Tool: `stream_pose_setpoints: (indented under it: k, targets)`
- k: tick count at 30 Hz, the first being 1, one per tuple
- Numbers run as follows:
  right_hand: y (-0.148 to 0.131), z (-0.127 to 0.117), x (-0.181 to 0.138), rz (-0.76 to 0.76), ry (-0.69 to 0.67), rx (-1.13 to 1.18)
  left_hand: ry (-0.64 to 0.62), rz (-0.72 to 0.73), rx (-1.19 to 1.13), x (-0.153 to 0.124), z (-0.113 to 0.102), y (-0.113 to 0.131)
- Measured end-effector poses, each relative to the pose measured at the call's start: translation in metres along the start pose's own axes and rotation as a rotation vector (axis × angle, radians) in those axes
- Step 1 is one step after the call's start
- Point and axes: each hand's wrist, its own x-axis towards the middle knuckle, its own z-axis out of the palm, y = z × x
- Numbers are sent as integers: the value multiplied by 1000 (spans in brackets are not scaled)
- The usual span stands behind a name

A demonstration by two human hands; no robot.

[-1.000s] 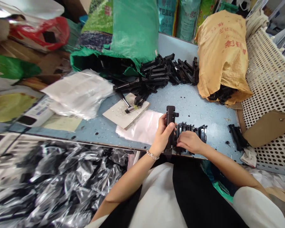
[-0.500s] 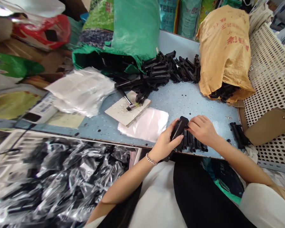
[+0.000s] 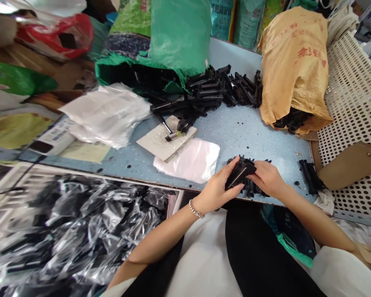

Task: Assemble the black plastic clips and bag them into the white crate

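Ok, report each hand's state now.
Left hand: closed, holding a black part.
Right hand: fingers at the black part's end; whether they grip cannot be told.

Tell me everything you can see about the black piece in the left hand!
The black piece looks like hard plastic, with a smooth, slightly shiny face showing. The left hand grips it and hides part of it. It is held slanting, over the near edge of the blue table. The right hand is at its right end, but whether those fingers pinch it is hard to tell. More black parts are close by.
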Motion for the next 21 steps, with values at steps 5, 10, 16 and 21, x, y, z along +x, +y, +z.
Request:
stream_pose_setpoints:
  k: [5, 10, 16, 21]
  targets:
    - [7, 19, -8, 250, -368, 653, -15, 24, -28, -2, 3, 1]
    - [-2, 14, -14, 13, -65, 129, -37, -5, -64, -5, -1, 5]
    - [-9, 9, -10, 67, -62, 207, -1, 0, -85, -6, -2, 7]
    - [-4, 24, -12, 222, -257, 489, -32, 34, -40, -8, -2, 4]
